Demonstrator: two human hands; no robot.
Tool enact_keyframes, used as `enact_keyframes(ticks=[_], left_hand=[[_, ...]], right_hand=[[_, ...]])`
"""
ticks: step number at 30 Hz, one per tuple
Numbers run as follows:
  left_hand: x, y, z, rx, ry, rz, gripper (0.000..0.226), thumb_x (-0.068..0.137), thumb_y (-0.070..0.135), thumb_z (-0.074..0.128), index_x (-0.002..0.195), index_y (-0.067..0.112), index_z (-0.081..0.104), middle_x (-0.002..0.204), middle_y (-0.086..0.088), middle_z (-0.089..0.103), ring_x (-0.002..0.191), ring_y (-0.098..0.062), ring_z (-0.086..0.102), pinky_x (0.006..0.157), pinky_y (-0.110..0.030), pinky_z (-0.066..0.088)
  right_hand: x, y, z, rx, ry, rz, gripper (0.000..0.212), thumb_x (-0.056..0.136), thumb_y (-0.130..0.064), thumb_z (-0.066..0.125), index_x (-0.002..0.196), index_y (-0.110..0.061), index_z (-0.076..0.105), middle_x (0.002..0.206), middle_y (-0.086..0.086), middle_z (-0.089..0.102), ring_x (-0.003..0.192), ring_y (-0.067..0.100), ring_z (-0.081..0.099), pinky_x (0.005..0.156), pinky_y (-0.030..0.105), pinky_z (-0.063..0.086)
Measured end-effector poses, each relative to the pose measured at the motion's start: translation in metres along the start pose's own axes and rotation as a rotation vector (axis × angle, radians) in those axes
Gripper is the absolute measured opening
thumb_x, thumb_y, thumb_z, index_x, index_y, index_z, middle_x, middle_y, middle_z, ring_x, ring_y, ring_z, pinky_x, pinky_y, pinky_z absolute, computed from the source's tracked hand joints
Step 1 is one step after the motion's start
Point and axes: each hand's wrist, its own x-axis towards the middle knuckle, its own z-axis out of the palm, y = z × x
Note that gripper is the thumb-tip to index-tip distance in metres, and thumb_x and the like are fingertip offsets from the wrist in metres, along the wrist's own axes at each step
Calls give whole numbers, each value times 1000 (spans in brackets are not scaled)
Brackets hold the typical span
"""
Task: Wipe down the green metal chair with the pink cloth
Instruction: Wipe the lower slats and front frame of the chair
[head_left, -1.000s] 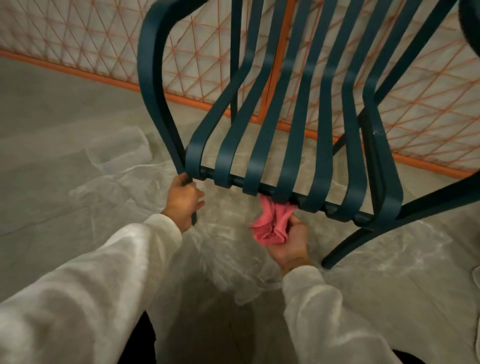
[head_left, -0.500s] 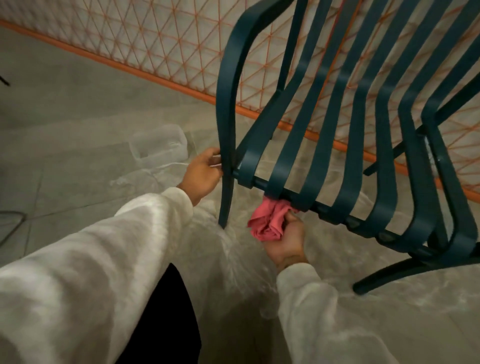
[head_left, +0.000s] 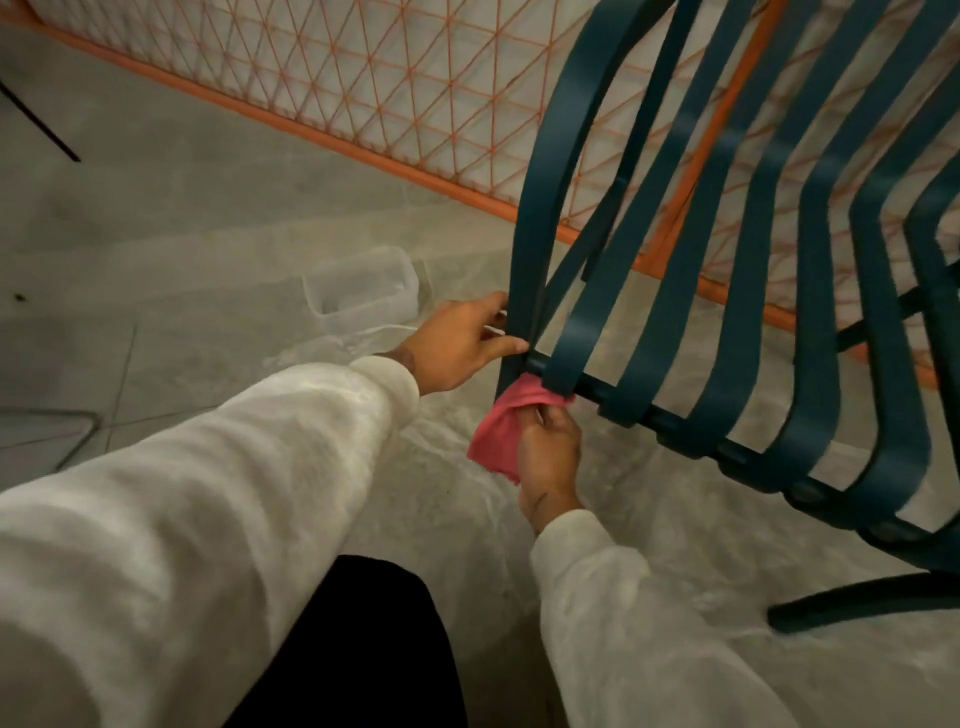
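The dark green metal chair (head_left: 810, 322) with curved slats fills the right side, tilted toward me. My left hand (head_left: 457, 345) grips its outer left frame bar just above the front crossbar. My right hand (head_left: 548, 457) holds the bunched pink cloth (head_left: 501, 428) pressed up against the underside of the crossbar at the chair's left front corner. Part of the cloth is hidden behind the bar and my fingers.
A clear plastic container (head_left: 361, 288) sits on the grey floor left of the chair. An orange-framed mesh fence (head_left: 374, 88) runs behind. A clear plastic sheet (head_left: 675, 530) lies under the chair. A thin black leg (head_left: 39, 122) and a wire frame (head_left: 62, 431) are at far left.
The chair has shifted right in my view. My right hand slid the cloth left along the crossbar to the corner. My left hand moved up onto the frame bar.
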Motion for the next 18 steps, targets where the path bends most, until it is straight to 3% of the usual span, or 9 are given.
enact_keyframes(ticks=[2, 8, 11, 14, 18], left_hand=[[2, -1, 0, 17, -7, 23, 43, 87, 27, 70, 126, 18, 57, 115, -3, 71, 101, -15, 70, 92, -33, 56], [10, -1, -4, 111, -29, 94, 44, 84, 31, 73, 122, 15, 58, 110, -7, 72, 96, -18, 70, 89, -36, 57], [13, -3, -4, 179, -35, 136, 43, 84, 34, 73, 120, 14, 60, 107, -5, 72, 92, -16, 70, 85, -27, 57], [16, -6, -1, 198, -18, 133, 41, 84, 35, 73, 118, 14, 61, 107, -3, 72, 90, -14, 69, 82, -21, 55], [19, -9, -1, 218, 1, 168, 41, 84, 35, 73, 117, 15, 63, 104, -1, 73, 84, -7, 65, 75, -7, 48]], right_hand=[[5, 5, 0, -98, 47, -43, 15, 96, -23, 60, 87, -30, 69, 94, -7, 68, 92, 17, 61, 92, 39, 50], [20, 11, 8, -238, 65, -201, 3, 93, -25, 65, 95, -25, 62, 100, -1, 65, 86, 14, 57, 82, 25, 40], [29, 26, 4, -342, 26, -226, 16, 94, -24, 65, 109, -19, 67, 105, 2, 67, 85, 14, 58, 78, 25, 43], [39, 46, 4, -448, -70, -113, 36, 96, -22, 61, 132, -25, 59, 125, 5, 64, 105, 26, 62, 89, 35, 50], [50, 41, 5, -399, -100, -99, 37, 94, -24, 64, 130, -26, 57, 129, 3, 61, 103, 20, 56, 85, 30, 43]])
